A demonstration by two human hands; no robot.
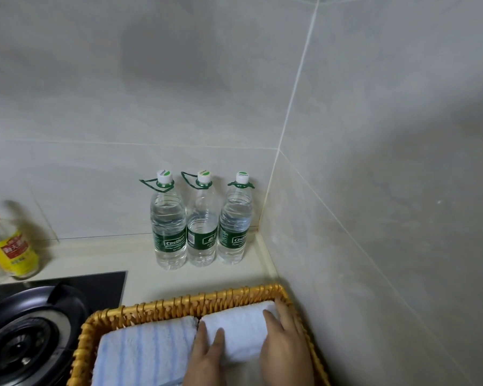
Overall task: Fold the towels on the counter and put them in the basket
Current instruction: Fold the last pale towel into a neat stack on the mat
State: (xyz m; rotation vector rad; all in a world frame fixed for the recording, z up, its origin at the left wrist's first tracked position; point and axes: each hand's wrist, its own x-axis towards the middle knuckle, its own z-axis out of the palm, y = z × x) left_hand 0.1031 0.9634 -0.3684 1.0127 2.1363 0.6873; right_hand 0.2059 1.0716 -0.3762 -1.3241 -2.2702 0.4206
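Note:
A woven wicker basket (179, 305) stands on the counter in the corner at the bottom of the view. Inside it on the left lies a folded blue-and-white striped towel (145, 349). Beside that, on the right, lies a folded white towel (240, 327). My left hand (207, 355) presses flat on the white towel's left side with straight fingers. My right hand (285, 344) lies flat over its right side, fingertips reaching the basket's far right corner. Both wrists run off the bottom edge.
Three water bottles (202, 221) with green labels stand against the back wall behind the basket. A black gas stove (37, 327) fills the lower left. A yellow-labelled sauce bottle (10, 246) stands at the far left. The tiled side wall (388, 218) rises right beside the basket.

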